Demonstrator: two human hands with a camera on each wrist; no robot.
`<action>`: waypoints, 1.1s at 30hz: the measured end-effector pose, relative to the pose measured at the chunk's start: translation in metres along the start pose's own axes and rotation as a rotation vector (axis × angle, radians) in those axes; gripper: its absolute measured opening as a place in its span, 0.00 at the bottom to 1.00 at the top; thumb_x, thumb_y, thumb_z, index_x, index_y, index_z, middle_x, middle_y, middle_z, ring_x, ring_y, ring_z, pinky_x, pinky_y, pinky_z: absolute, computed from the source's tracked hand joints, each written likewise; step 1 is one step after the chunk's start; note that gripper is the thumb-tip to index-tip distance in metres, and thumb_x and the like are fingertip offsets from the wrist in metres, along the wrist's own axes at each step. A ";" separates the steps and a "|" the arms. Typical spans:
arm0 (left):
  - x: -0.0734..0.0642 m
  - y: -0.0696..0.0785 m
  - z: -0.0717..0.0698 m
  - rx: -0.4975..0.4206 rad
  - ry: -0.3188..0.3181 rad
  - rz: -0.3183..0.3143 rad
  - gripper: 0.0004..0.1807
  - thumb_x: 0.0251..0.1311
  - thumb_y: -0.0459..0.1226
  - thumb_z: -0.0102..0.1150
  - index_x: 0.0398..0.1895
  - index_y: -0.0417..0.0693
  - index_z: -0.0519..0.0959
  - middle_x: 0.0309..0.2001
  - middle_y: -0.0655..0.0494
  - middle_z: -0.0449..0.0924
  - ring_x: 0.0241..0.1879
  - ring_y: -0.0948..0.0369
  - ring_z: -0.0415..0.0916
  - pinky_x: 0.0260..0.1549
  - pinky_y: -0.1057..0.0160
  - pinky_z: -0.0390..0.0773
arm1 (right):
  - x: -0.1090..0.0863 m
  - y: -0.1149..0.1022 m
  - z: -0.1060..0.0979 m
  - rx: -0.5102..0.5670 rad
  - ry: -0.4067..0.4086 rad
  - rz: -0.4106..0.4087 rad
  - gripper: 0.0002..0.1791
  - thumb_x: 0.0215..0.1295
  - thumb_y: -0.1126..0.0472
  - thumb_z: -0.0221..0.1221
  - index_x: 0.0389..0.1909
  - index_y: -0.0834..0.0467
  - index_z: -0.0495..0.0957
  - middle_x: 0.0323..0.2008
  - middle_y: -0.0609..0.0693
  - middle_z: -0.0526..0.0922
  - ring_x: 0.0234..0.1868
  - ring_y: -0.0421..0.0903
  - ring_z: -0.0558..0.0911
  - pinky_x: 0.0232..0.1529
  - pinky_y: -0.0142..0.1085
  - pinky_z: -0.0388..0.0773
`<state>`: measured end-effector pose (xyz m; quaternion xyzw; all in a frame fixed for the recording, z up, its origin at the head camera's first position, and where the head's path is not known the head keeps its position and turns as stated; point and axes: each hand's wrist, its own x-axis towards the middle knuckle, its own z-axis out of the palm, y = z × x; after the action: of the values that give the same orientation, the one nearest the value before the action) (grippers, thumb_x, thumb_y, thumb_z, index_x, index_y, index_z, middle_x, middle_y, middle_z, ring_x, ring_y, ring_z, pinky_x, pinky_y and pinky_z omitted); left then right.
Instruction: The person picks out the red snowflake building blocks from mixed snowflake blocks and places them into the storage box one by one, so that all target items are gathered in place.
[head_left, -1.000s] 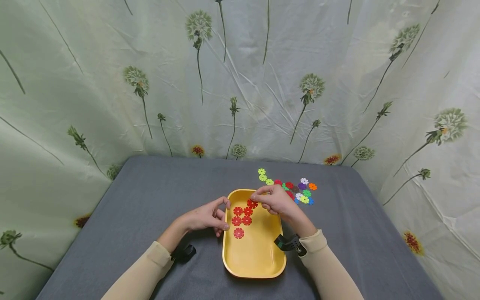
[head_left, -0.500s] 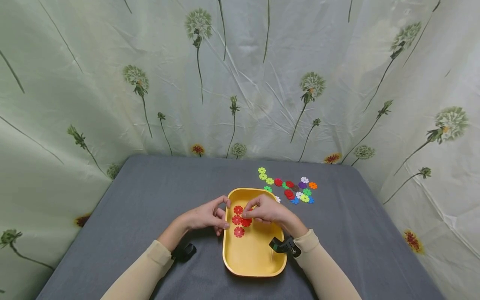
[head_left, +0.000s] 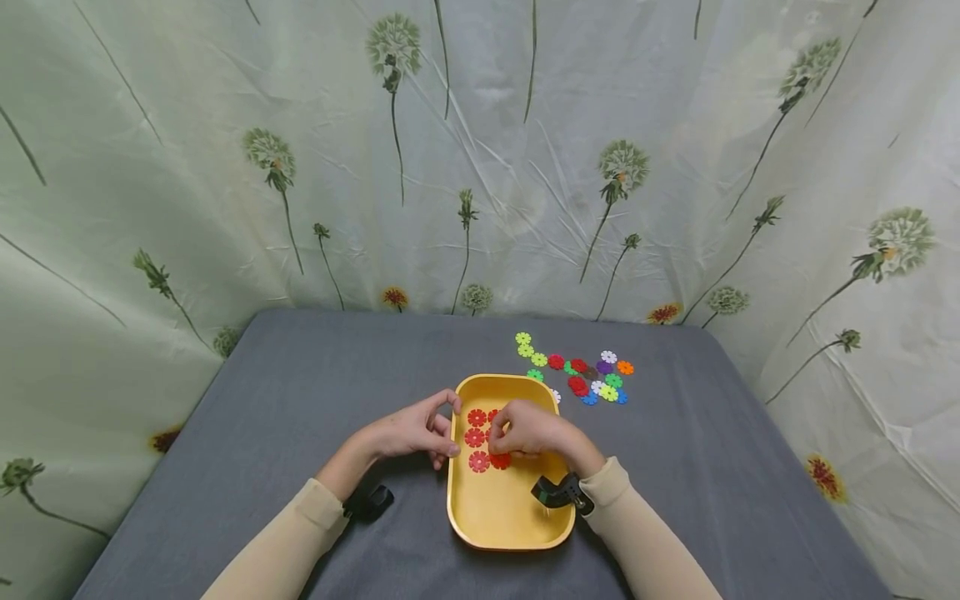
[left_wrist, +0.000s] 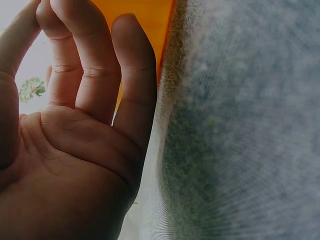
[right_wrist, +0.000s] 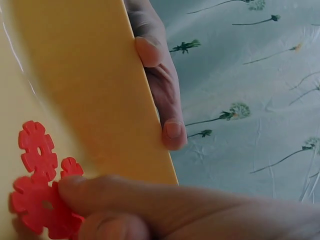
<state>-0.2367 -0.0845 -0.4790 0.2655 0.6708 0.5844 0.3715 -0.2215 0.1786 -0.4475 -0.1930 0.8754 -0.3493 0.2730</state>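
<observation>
Red disc [head_left: 500, 462] moved bodyward; tray [head_left: 510, 510] long axis fore-aft.

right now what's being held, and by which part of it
A red flower disc, seemingly pinched at its edge by the right hand; the left hand only touches the tray's left rim.

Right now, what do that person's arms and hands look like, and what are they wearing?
A plain cream cloth left sleeve and a matching cream right sleeve both end in cuffs. Below them sit a chunky black left wrist device and a curved black right wrist device. The left hand and right hand wear no gloves.
</observation>
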 end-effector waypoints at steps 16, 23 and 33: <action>-0.001 0.002 0.001 0.004 0.004 0.000 0.34 0.67 0.34 0.70 0.63 0.37 0.56 0.27 0.57 0.84 0.25 0.61 0.83 0.31 0.64 0.85 | 0.003 -0.002 0.007 -0.059 0.070 0.015 0.07 0.63 0.61 0.74 0.27 0.54 0.88 0.16 0.41 0.75 0.16 0.37 0.68 0.20 0.27 0.63; -0.001 0.002 0.001 0.008 0.002 0.003 0.34 0.67 0.34 0.70 0.64 0.37 0.56 0.27 0.57 0.84 0.25 0.61 0.83 0.31 0.64 0.85 | 0.004 -0.003 0.006 -0.056 0.076 0.016 0.06 0.63 0.60 0.74 0.27 0.53 0.89 0.15 0.41 0.76 0.15 0.38 0.68 0.19 0.27 0.63; -0.001 0.000 0.001 0.010 -0.008 0.011 0.30 0.70 0.31 0.67 0.63 0.37 0.56 0.27 0.58 0.84 0.25 0.62 0.83 0.32 0.64 0.85 | -0.006 -0.008 -0.009 0.149 0.096 -0.046 0.06 0.70 0.55 0.70 0.40 0.53 0.90 0.12 0.44 0.70 0.11 0.40 0.64 0.15 0.30 0.63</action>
<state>-0.2353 -0.0847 -0.4784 0.2733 0.6707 0.5822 0.3695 -0.2207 0.1811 -0.4348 -0.1752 0.8544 -0.4283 0.2363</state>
